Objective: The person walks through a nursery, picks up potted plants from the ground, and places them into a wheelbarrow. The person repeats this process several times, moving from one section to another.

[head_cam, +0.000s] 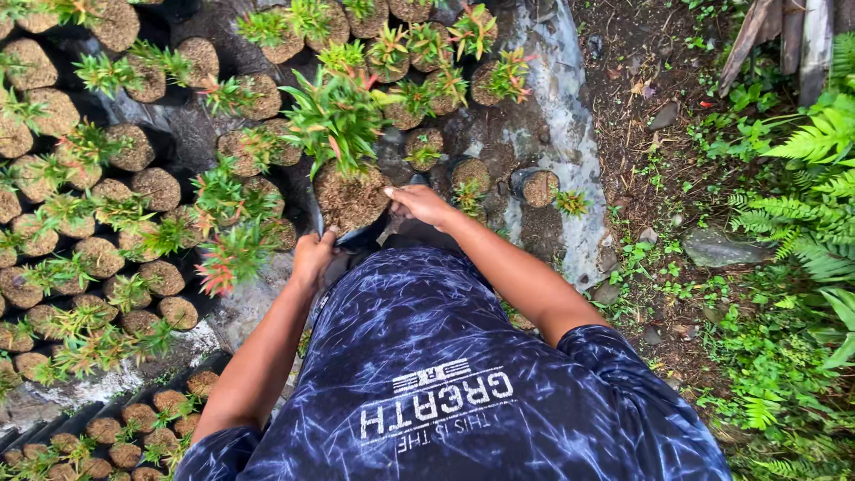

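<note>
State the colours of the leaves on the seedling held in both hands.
Mostly green with some reddish-orange leaves, seen in the head view.

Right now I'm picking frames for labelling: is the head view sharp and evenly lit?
Head view: soft, even daylight, no hard shadows; left hand, right hand and the seedling bag between them look sharp; mild glare on the grey plastic sheet; frame edges bend slightly.

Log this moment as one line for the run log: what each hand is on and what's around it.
left hand: grips near rim of seedling bag | right hand: grips its right rim | plant: upright | around: rows of bagged seedlings, ferns
</note>
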